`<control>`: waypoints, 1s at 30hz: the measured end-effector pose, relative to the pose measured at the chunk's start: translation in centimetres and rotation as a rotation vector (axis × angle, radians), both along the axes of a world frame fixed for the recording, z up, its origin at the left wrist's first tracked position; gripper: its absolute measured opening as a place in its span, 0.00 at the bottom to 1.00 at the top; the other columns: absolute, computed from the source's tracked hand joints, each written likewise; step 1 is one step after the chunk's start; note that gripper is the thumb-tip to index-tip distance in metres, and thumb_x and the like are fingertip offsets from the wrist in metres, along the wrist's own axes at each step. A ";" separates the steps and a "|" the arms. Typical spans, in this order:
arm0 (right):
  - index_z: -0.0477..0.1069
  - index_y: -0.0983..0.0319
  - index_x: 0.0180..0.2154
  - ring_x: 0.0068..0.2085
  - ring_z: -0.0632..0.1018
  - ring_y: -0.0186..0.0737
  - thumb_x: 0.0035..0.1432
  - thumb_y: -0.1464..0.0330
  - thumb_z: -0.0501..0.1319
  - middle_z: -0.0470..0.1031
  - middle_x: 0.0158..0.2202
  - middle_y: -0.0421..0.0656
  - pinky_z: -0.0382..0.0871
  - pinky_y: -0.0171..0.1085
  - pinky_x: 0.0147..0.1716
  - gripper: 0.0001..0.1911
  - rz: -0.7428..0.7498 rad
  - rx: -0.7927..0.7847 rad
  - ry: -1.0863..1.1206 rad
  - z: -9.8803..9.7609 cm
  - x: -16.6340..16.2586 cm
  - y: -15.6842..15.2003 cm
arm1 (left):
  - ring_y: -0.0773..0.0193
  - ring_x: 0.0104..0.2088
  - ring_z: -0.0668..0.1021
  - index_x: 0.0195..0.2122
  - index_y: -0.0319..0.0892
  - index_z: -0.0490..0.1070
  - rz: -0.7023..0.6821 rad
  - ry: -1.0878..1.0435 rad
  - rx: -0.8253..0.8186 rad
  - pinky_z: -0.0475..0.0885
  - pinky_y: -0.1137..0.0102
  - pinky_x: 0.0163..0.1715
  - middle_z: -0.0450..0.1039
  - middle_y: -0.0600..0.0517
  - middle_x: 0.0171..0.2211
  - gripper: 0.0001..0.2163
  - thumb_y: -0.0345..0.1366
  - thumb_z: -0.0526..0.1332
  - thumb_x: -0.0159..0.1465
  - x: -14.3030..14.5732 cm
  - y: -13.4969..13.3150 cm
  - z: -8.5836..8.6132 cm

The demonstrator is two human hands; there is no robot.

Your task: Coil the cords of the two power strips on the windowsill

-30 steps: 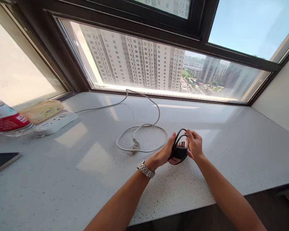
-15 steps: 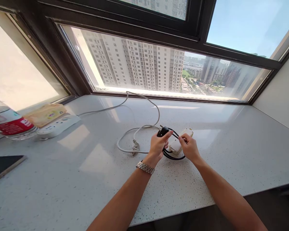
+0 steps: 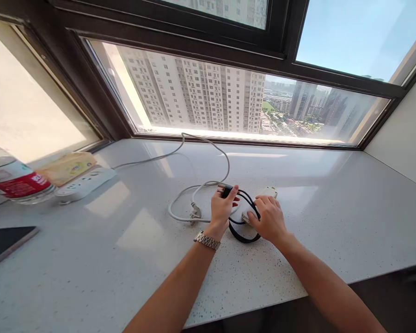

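Observation:
My left hand, with a metal watch on its wrist, is closed around a black plug whose black cable loops on the white speckled counter. My right hand rests on a small white box that the black cable runs to, fingers curled over it and pinching the cable. Just left of my hands lies a white cable in a loop with its own plug.
A white power strip sits at the left with a yellow packet on it. A water bottle with a red label stands beside it. A dark phone lies at the left edge. A large window runs behind.
The coiled black cable has come undone from my hands and now lies looped on the counter. My left hand now holds the plug. The white box has come into sight under my right hand.

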State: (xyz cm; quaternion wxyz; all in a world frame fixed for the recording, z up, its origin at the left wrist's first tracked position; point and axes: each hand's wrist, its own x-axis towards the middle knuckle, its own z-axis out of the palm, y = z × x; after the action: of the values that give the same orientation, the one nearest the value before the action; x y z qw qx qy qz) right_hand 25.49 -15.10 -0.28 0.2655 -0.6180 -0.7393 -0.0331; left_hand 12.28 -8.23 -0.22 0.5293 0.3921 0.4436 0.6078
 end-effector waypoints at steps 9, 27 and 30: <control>0.51 0.63 0.65 0.65 0.52 0.61 0.49 0.47 0.61 0.52 0.65 0.56 0.43 0.57 0.61 0.48 0.110 0.035 -0.173 -1.7 -1.8 -0.6 | 0.63 0.36 0.75 0.36 0.39 0.69 -0.248 -0.085 -0.054 0.69 0.72 0.35 0.73 0.50 0.34 0.17 0.39 0.69 0.47 1.8 -1.0 -1.5; 0.57 0.59 0.63 0.63 0.58 0.57 0.64 0.58 0.48 0.63 0.62 0.48 0.51 0.54 0.60 0.28 -0.139 -0.175 -0.411 -2.5 11.5 4.5 | 0.49 0.57 0.65 0.50 0.40 0.67 0.035 0.654 0.480 0.59 0.51 0.58 0.65 0.40 0.54 0.19 0.35 0.58 0.57 0.6 -0.1 -2.3; 0.59 0.59 0.62 0.64 0.57 0.58 0.63 0.59 0.47 0.61 0.63 0.50 0.49 0.58 0.60 0.28 -0.420 -0.240 -0.441 -2.6 19.9 5.5 | 0.48 0.57 0.64 0.49 0.41 0.69 -0.165 0.756 0.545 0.57 0.47 0.58 0.67 0.41 0.52 0.15 0.35 0.55 0.61 1.0 -2.3 -1.9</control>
State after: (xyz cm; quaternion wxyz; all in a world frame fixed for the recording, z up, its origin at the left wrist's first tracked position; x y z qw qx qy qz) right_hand 45.42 -9.61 -2.86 0.0115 -0.7616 -0.6342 -0.1328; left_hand 13.23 -10.53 -2.10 0.2553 0.7444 0.3968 0.4725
